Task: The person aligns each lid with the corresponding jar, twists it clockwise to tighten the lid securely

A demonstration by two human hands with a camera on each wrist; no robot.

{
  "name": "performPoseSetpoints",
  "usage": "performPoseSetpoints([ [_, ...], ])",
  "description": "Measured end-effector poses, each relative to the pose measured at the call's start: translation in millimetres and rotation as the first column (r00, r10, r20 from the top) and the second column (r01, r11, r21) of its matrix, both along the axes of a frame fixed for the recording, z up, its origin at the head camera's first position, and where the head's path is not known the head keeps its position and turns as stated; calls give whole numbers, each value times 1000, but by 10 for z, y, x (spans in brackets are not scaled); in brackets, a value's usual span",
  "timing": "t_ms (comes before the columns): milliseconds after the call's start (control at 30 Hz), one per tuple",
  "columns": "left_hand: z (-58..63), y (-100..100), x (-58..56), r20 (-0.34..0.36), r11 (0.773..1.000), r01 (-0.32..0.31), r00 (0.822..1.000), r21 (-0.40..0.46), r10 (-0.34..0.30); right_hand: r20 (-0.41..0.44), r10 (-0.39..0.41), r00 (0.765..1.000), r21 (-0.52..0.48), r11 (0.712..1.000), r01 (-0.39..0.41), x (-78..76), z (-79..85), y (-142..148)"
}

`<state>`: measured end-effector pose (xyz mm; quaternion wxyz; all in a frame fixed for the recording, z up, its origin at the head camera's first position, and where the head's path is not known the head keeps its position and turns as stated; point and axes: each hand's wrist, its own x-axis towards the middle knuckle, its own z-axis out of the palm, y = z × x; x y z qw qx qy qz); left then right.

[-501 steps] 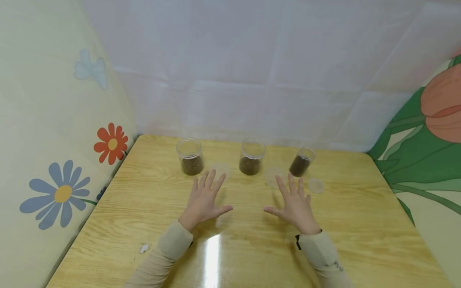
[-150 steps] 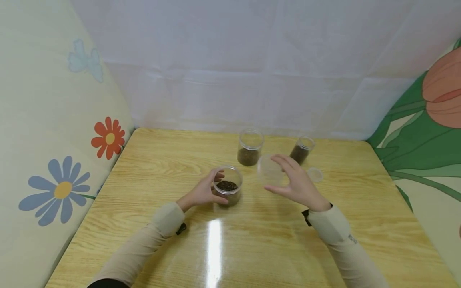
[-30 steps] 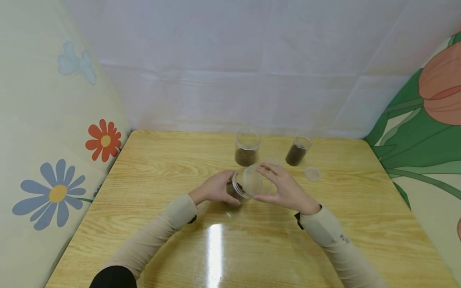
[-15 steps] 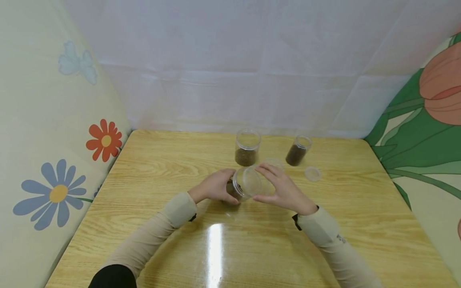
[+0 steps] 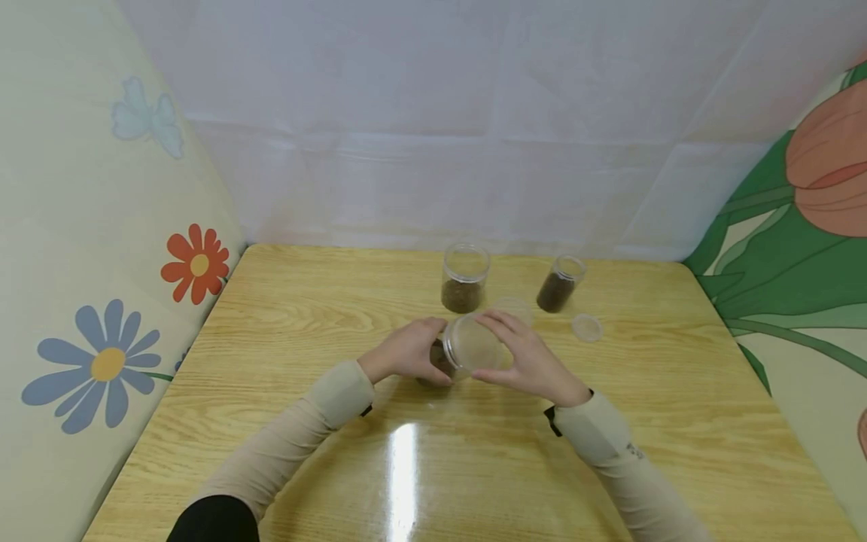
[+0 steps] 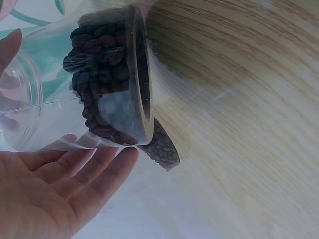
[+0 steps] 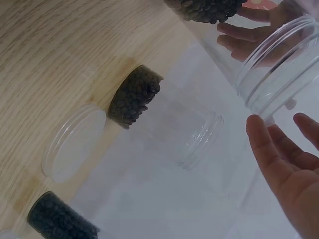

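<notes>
My left hand (image 5: 409, 350) grips a clear wide jar (image 5: 442, 360) around its side, near the middle of the table. The jar leans to the right, its mouth toward my right hand (image 5: 531, 363). In the left wrist view, dark coffee beans (image 6: 102, 79) fill its lower part, and the straight fingers (image 6: 94, 174) support the wall. Between thumb and fingertips my right hand holds a translucent round lid (image 5: 479, 345) over the jar's mouth. Seen from the right wrist, the threaded rim (image 7: 271, 62) lies right at the right fingertips (image 7: 255, 124).
Behind the hands stands a second wide open jar (image 5: 464, 282) with beans. A slimmer bean jar (image 5: 558, 290) is to its right. One larger lid (image 7: 75, 144) and a small lid (image 5: 587, 327) lie flat near them. A white cloth (image 5: 406, 150) hangs behind the table.
Both hands were spread open at first. The left jar came forward into my left hand and tilted; my right hand picked up a lid. In the last second the lid has moved squarely against the mouth.
</notes>
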<state>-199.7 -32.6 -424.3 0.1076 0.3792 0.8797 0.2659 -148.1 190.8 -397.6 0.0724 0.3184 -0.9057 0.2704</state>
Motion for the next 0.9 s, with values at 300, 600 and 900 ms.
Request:
performPoseSetpoints([
  [300,7,33,22,-18,998,-32,999,-58,31,24,-18,1000,4,1000,18,0,-30,-7],
  [600,24,64,63,-31,992,-75,997,-100,72,41,-67,997,11,998,66,24,-50,-18],
  [900,-5,77,82,-28,990,-103,995,-100,100,77,-115,990,12,993,114,45,-77,-25],
])
